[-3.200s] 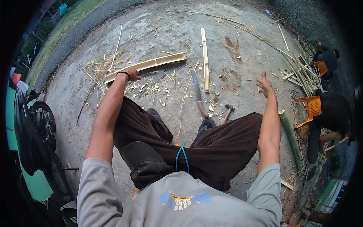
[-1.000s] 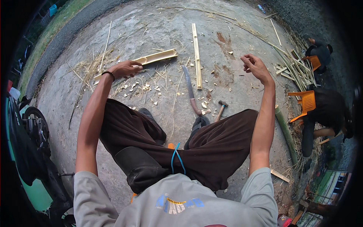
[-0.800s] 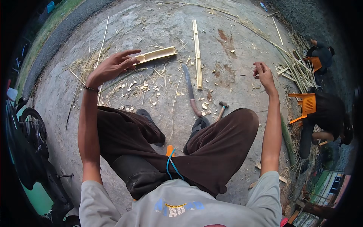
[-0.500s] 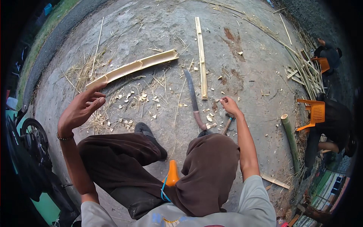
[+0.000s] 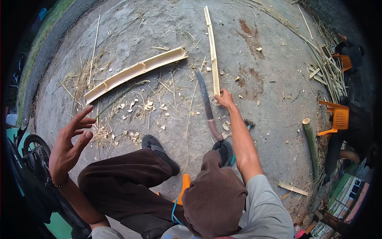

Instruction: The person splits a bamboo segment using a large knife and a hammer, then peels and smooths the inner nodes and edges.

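Note:
My right hand (image 5: 224,98) grips the near end of a long, narrow split bamboo strip (image 5: 211,47), which stretches straight away from me over the concrete. Raised at the left, my left hand (image 5: 71,143) is empty with its fingers apart. Just beyond its fingertips lies a wider half-round bamboo piece (image 5: 137,71), hollow side showing. A machete (image 5: 203,97) with a dark curved blade rests on the ground between these two pieces, its handle end beside my right shoe (image 5: 223,151). Partly hidden behind my right forearm is a hammer (image 5: 249,123) with a dark head.
Bamboo chips (image 5: 149,105) and thin slivers litter the ground. At the right are a pile of bamboo strips (image 5: 332,75), a green bamboo pole (image 5: 311,147), and a person by an orange chair (image 5: 338,117). A motorcycle (image 5: 38,153) stands at the left; something orange (image 5: 185,187) shows between my legs.
My right hand has reached forward and taken hold of the bamboo strip's near end. My left hand has drawn back and left, away from the half-round bamboo. The view has shifted slightly.

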`<state>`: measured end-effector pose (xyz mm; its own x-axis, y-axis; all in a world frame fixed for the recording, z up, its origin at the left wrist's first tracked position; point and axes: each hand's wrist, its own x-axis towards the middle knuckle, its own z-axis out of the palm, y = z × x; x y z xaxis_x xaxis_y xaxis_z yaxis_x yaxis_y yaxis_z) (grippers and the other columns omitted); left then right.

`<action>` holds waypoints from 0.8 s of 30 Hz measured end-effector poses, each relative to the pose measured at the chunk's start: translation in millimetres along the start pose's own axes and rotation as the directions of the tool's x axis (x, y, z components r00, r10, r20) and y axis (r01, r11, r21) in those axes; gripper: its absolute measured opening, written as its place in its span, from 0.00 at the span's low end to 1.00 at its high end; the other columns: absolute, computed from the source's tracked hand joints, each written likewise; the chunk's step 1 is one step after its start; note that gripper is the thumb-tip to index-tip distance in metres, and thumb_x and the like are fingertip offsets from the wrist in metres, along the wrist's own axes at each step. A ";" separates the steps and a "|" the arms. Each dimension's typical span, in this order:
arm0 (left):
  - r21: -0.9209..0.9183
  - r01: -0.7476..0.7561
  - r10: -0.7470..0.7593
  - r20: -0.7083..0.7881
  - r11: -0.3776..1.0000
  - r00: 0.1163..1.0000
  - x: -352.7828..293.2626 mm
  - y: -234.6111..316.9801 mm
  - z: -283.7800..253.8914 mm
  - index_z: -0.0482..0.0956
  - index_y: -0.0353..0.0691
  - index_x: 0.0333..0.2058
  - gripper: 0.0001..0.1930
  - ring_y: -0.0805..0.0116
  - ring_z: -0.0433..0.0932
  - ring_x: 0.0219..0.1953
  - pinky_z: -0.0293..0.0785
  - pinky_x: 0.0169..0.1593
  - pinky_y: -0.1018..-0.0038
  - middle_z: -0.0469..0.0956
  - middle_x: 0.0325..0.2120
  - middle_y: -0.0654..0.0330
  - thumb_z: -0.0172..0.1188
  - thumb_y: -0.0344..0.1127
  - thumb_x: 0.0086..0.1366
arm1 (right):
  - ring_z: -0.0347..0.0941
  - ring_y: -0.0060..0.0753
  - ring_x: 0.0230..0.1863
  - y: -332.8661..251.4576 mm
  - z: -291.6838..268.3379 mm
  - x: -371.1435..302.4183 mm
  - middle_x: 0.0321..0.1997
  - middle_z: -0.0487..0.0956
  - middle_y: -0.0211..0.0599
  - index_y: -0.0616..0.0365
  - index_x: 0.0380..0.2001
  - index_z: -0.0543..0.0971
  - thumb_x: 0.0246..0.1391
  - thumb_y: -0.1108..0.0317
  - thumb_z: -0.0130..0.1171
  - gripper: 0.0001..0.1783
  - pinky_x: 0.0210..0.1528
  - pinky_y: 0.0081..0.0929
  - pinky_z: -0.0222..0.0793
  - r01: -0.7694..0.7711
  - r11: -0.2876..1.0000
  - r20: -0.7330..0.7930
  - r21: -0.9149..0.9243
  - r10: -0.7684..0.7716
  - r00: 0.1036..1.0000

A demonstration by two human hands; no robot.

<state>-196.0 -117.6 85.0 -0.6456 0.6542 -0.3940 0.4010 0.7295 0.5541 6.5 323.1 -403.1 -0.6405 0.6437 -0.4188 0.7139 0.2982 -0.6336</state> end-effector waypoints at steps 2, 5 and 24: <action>0.005 -0.055 0.055 -0.001 0.998 0.998 -1.7 2.0 -2.5 0.65 0.43 0.67 0.34 0.61 0.77 0.51 0.71 0.56 0.64 0.79 0.48 0.52 0.57 0.55 0.69 | 0.78 0.40 0.37 -18.0 -11.4 -17.5 0.35 0.80 0.47 0.63 0.43 0.78 0.49 0.54 0.70 0.26 0.42 0.36 0.72 0.050 0.992 0.056 0.116 -0.057 0.997; -0.011 -0.100 0.100 -0.002 0.995 0.995 -8.3 5.5 -5.5 0.65 0.44 0.66 0.33 0.62 0.77 0.51 0.72 0.56 0.65 0.79 0.48 0.51 0.57 0.54 0.69 | 0.74 0.28 0.34 -62.9 -32.6 -62.1 0.34 0.79 0.37 0.63 0.43 0.77 0.54 0.51 0.67 0.25 0.37 0.28 0.69 0.035 0.902 0.209 0.431 -0.137 0.968; -0.114 -0.176 0.184 0.070 0.978 0.980 18.8 -34.3 2.6 0.68 0.40 0.64 0.32 0.67 0.77 0.49 0.73 0.51 0.73 0.81 0.43 0.53 0.58 0.55 0.70 | 0.67 0.23 0.31 16.5 -185.7 -618.8 0.32 0.73 0.31 0.60 0.46 0.71 0.60 0.54 0.61 0.22 0.36 0.25 0.65 0.203 0.486 -0.378 0.850 0.294 0.878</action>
<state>-220.1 -129.8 56.7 -0.5136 0.7897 -0.3356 0.4313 0.5757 0.6947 467.2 60.6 -33.6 -0.2460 0.9189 -0.3083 -0.0233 -0.3235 -0.9459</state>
